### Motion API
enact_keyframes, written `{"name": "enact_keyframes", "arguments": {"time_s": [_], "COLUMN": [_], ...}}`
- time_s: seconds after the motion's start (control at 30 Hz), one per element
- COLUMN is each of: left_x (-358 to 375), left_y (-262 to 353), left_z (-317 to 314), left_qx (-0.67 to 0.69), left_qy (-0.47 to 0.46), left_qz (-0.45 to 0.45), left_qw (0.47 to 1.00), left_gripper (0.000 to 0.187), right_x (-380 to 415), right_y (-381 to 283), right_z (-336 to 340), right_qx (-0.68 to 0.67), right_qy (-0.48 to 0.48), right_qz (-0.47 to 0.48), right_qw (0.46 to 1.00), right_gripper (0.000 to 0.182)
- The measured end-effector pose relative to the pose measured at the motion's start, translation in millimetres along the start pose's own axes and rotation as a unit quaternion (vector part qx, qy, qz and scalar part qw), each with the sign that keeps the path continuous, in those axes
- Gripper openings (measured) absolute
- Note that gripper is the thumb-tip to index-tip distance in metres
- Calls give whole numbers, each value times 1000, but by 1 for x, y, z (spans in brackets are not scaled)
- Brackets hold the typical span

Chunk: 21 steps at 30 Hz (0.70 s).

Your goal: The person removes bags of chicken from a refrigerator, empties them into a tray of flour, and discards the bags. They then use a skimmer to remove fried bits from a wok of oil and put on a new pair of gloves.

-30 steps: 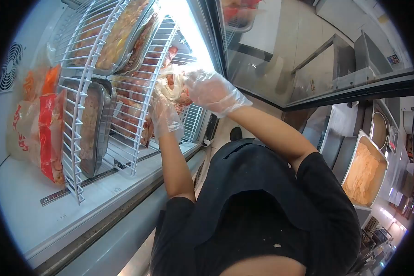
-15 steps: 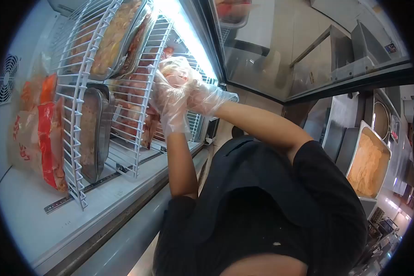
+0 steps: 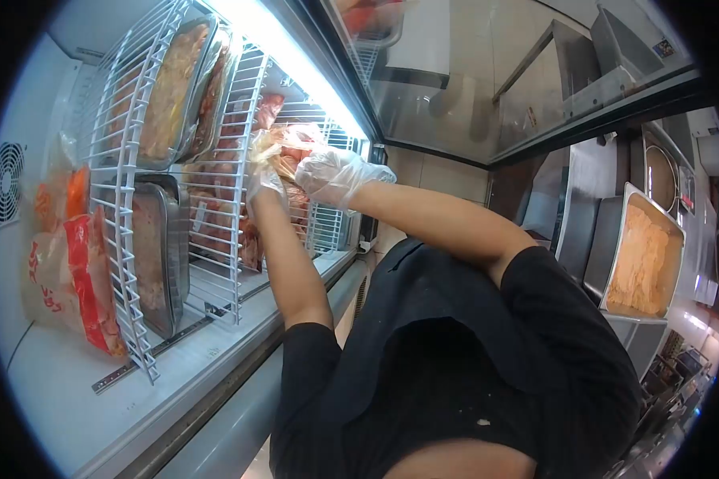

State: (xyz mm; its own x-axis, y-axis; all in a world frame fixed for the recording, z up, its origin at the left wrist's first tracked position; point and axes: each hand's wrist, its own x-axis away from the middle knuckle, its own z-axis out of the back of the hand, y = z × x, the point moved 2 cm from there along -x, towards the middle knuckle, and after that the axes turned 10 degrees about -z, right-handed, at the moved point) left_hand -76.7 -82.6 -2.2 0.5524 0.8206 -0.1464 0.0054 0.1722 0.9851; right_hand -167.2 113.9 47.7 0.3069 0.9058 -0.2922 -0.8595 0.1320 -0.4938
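A clear plastic bag of pinkish raw meat (image 3: 299, 141) is between my hands, inside the lit refrigerator by the white wire racks. My left hand (image 3: 265, 177), in a clear disposable glove, grips its near left side. My right hand (image 3: 327, 176), gloved likewise, is curled against its right side, with the fingertips partly hidden. More packed red meat (image 3: 252, 247) shows behind the wire rack (image 3: 236, 215), below and left of my left hand.
Metal trays of meat (image 3: 172, 96) stand between racks at left, with another tray (image 3: 164, 255) below. A red-and-clear bag (image 3: 84, 271) leans by the fan (image 3: 8, 180). The open glass door (image 3: 447, 112) is above right; a pan of orange-tan food (image 3: 643, 263) sits at right.
My left hand has moved left and up, away from my right hand. The bag of meat now shows more between them. The view has shifted slightly.
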Motion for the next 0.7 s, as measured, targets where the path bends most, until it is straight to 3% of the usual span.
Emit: {"name": "enact_keyframes", "arguments": {"time_s": [0.07, 0.1, 0.13, 0.2, 0.23, 0.27, 0.33, 0.37, 0.4, 0.43, 0.47, 0.53, 0.6, 0.63, 0.67, 0.7], "left_x": [-18, 25, 34, 40, 38, 38, 52, 63, 73, 76, 73, 61, 55, 53, 49, 47], "left_y": [-9, 39, 37, 16, 0, -14, -30, -17, 12, 34, 46, 68, 81, 84, 86, 86], "left_z": [5, -36, -30, -8, 2, 10, 22, 19, 7, 0, -1, -1, -6, -11, -24, -31], "left_qx": [-39, 84, 82, 9, -27, -62, -132, -134, -90, -45, -45, -115, -182, -212, -238, -263], "left_qy": [-164, 123, 119, 113, 110, 105, 96, 94, 100, 105, 104, 24, -64, -112, -163, -204], "left_qz": [102, 56, 58, -10, -46, -81, -140, -137, -68, -1, -4, -21, -35, -43, -59, -75], "left_qw": [980, 987, 988, 993, 993, 989, 976, 977, 989, 993, 994, 993, 981, 970, 956, 940], "left_gripper": [31, 37, 37, 38, 39, 39, 40, 40, 41, 42, 42, 44, 46, 47, 48, 48], "right_x": [-1, 4, 7, 9, -1, 1, 15, 9, 8, 5, 2, 0, -1, -3, -5, -7], "right_y": [-3, -5, -3, 6, 5, 16, 33, 14, 11, 9, 8, -4, -13, -17, -19, -21], "right_z": [5, 18, 17, -1, -26, -36, -52, 7, 7, 11, 17, 32, 33, 18, 5, -4], "right_qx": [-17, -206, -207, -185, -496, -495, -289, -108, -110, -185, -255, -212, -130, -112, -247, -181], "right_qy": [-38, 46, 48, -71, 148, 153, -9, -114, -114, -22, 72, 80, -183, -156, -136, -5], "right_qz": [-32, -12, -16, -51, 13, 10, -39, -65, -66, -26, 15, 7, -104, -89, -142, -29], "right_qw": [999, 977, 977, 979, 855, 855, 956, 986, 985, 982, 964, 974, 969, 977, 949, 983], "right_gripper": [37, 35, 35, 32, 29, 29, 28, 31, 31, 30, 29, 30, 32, 34, 33, 33]}}
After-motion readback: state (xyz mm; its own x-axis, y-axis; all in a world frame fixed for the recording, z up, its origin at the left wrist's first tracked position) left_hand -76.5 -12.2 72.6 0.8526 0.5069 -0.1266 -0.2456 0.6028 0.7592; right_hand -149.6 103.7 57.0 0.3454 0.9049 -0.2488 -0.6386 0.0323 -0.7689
